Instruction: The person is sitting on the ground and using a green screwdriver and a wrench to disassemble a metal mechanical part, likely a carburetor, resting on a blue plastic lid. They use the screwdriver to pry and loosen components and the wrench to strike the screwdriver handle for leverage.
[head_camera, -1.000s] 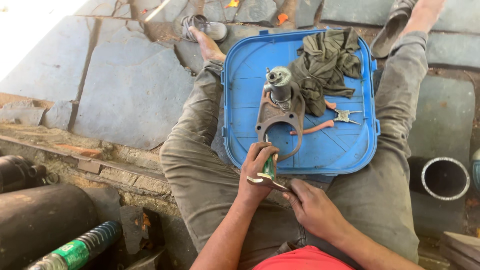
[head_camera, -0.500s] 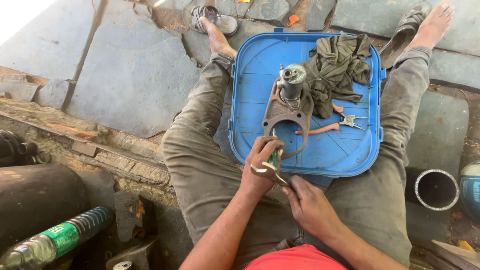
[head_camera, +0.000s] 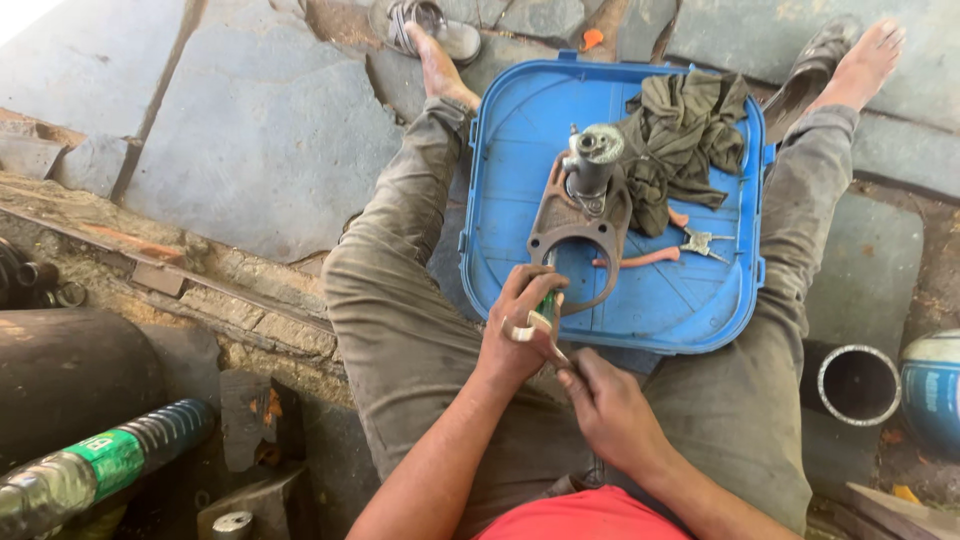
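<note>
- Since the earlier frame, both hands have kept to the same spot at the near edge of the blue tray (head_camera: 500, 180). Only the camera view has shifted a little; the tray now sits slightly right of centre.
- At lower centre of the frame, my left hand (head_camera: 515, 335) has its fingers closed around a small green-handled tool (head_camera: 545, 305), with a pale strip curling just below the knuckles.
- Just below and to the right, my right hand (head_camera: 610, 410) pinches the thin lower end of that same piece. I cannot tell whether it holds tape, wire or a blade.
- Touching the top of the left hand is a rusty brown metal housing (head_camera: 575, 225) with a round opening; it lies on the tray with a grey cylindrical fitting (head_camera: 592, 155) standing upright at its far end.
- An olive rag (head_camera: 690, 130) is bunched at the upper right of the tray, and red-handled pliers (head_camera: 650, 255) lie just right of the housing.
- To do this well, I judge the left hand should stay braced against my thigh, so the tool does not wander while the right hand works the thin end in short, steady pulls.
- Keeping both hands above the tray would catch anything that drops.
</note>
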